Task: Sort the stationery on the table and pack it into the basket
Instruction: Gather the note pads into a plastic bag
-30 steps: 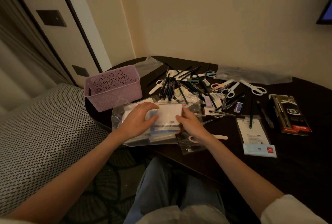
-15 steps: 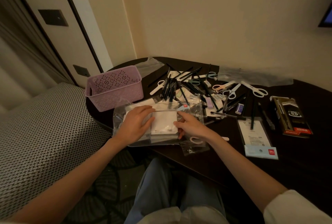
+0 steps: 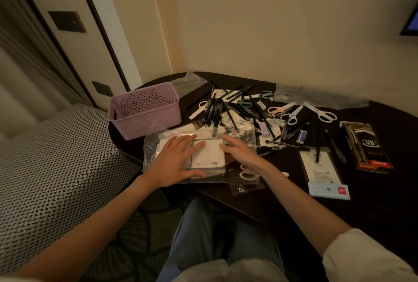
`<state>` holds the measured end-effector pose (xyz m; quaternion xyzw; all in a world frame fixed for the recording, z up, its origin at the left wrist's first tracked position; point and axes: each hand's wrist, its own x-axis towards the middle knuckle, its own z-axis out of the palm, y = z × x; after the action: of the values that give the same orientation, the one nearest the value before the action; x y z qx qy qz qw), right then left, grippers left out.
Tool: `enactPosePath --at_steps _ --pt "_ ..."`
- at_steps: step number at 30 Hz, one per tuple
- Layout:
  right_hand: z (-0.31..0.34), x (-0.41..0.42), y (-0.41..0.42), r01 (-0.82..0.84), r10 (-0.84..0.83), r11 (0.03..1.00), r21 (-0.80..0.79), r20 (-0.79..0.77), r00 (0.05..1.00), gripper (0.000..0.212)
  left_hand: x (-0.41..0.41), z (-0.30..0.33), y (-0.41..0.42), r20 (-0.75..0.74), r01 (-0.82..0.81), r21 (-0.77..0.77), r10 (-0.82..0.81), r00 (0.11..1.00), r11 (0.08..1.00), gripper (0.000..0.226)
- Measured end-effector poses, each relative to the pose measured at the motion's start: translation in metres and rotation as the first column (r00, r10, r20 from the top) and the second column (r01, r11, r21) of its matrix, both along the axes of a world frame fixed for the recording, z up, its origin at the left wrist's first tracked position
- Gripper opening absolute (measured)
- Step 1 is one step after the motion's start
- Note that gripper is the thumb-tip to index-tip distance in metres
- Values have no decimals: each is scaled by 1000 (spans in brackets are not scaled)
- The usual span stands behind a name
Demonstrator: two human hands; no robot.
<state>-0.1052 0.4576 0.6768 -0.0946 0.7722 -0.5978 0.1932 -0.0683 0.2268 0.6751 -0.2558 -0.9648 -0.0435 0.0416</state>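
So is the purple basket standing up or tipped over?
Standing up. The basket sits flat on the table, its opening facing up.

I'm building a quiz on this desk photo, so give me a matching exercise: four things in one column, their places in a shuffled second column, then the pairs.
Things:
1. basket
2. white pad
3. black pen pack
4. white scissors

Places:
A. between the two hands
B. far right of the table
C. table's left edge, beside the bench
D. back of the table, right of the pen pile

Pairs: 1-C, 2-A, 3-B, 4-D
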Motion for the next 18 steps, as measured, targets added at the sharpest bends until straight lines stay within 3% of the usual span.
enactPosePath --at_steps 9,12,15,18 --pt "-2 0 15 -82 82 997 15 -8 997 41 -2 -7 7 -54 -44 -28 43 998 999 90" --pt "7 -3 28 104 -101 995 12 -141 985 33 -1 -10 13 -59 -62 -11 61 996 998 90" --pt "9 -12 49 418 -368 906 68 -362 856 24 8 -16 25 -198 -15 70 28 980 997 78" --pt "5 -24 66 527 -386 815 241 -452 804 43 24 -24 41 -373 121 151 -57 926 981 56"
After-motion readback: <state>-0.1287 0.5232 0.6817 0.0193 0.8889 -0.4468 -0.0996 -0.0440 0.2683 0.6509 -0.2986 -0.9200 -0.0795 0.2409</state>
